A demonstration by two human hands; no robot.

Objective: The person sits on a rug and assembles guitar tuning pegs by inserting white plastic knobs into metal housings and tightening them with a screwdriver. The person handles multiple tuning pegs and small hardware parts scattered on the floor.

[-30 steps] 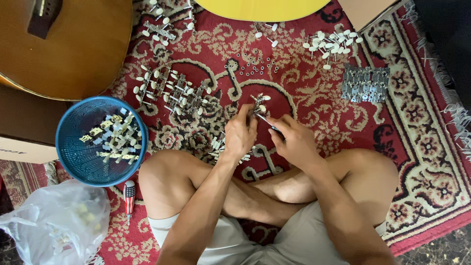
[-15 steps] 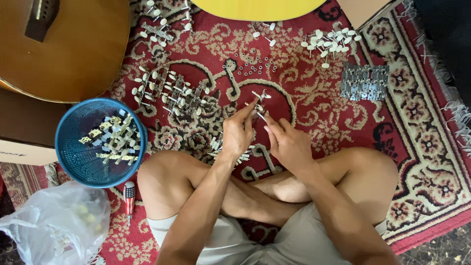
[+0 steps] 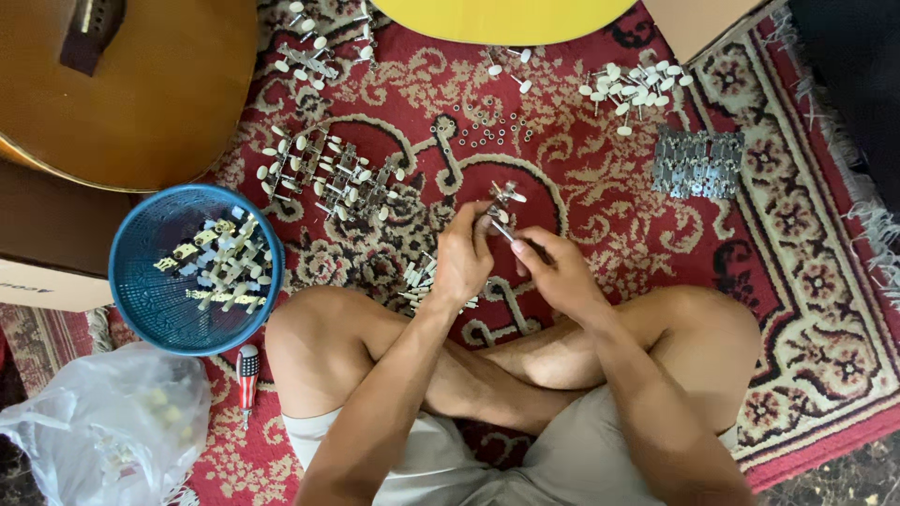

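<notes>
I sit cross-legged on a red patterned rug. My left hand pinches a guitar tuning machine strip with white knobs, held above the rug. Beside it, my right hand grips a thin dark tool, probably a screwdriver, whose tip meets the strip. Both hands hover just in front of my knees. Several more tuner strips lie on the rug to the upper left of my hands.
A blue basket with tuner parts stands at the left. A brown guitar body lies upper left, a yellow one at the top. Loose white knobs, metal plates, small washers, a red-handled screwdriver and a plastic bag surround me.
My hands have stayed almost in place, shifting only slightly while working the tool on the tuner strip. Nothing else on the rug has moved.
</notes>
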